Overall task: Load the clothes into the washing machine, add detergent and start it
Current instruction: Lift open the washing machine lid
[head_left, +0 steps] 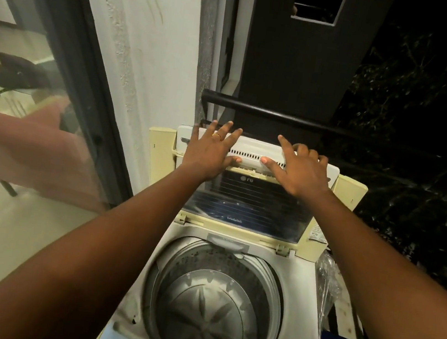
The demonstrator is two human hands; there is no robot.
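I see my left hand [209,152] flat with fingers spread wide on the folded-up white plastic lid [256,156] of the cream top-loading washing machine [295,319]. My right hand [299,170] presses the same lid, fingers open too, holding nothing. Below both hands, the round shiny metal drum [212,313] sits open, with no clothes in it.
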